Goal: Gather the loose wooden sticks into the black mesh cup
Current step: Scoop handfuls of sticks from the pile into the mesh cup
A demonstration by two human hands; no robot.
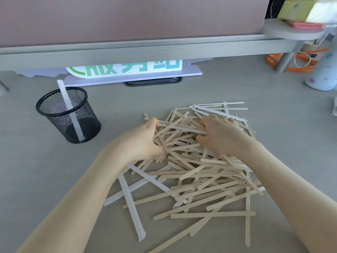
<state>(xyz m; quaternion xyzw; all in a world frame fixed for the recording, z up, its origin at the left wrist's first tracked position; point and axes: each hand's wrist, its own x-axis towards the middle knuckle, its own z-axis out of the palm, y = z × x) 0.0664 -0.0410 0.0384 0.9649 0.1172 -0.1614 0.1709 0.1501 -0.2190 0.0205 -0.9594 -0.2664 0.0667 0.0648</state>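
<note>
Setting: grey counter (36, 161) under a low grey shelf rail, with a white sign bearing green characters (125, 70) propped at the back and a pale bottle (322, 73) off at the far right.

Cup: black mesh cup (68, 114) stands upright at the left of the counter, well apart from the heap, mouth open upward; one paper-wrapped stick (70, 110) leans inside it.

Sticks: loose wooden sticks (200, 179) lie in a crossed tangle in the middle and right of the counter, pointing every which way, a few white-wrapped ones among them at the near left edge.

Left grip: left hand (144, 139) is dug into the left flank of the heap, fingers curled in among the sticks; it looks to be closing on a bunch, though how many it truly has I cannot tell.

Right grip: right hand (220, 134) lies on top of the far part of the heap, fingers bent down into the sticks, seemingly raking them toward the other hand rather than lifting.

Key relation: from both hands the cup lies to the left and a little farther back, and the left hand is plainly the nearer of the two.

Long axis: the gathered sticks run roughly crosswise between the palms, so I reckon they must be turned on end before they will drop into the upright cup.

Progress: barely begun, judging by the nearly bare cup.
</note>
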